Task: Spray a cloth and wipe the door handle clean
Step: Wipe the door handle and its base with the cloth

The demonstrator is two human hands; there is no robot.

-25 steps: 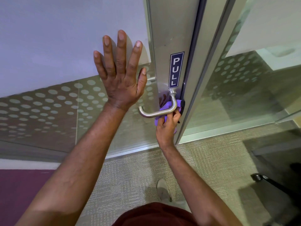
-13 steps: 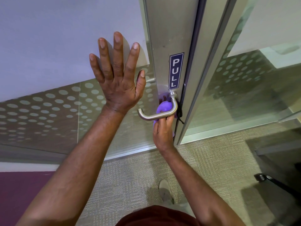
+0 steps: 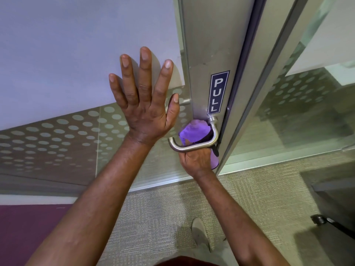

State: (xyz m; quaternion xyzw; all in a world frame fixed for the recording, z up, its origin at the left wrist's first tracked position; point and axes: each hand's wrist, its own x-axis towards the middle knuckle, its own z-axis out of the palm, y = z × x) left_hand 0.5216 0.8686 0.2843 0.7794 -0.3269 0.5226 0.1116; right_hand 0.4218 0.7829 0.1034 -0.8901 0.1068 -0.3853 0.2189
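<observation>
I have the right hand [image 3: 196, 160] just under the door handle [image 3: 194, 147], its grip closed around the purple cloth [image 3: 194, 131]. The cloth pokes up behind the lever, between the lever and the door's metal stile [image 3: 203, 54], and a fold hangs down beside the wrist. The lever's long axis runs roughly level, from the free end on the left to the neck near the door edge on the right, so I judge the next wipe has to travel along that line, and the right hand is plainly the nearer one. My left hand [image 3: 143, 106] lies flat with fingers spread on the frosted glass panel [image 3: 57, 83], holding nothing. The right fingers are hidden behind the lever, so I can only guess how much cloth touches metal.
</observation>
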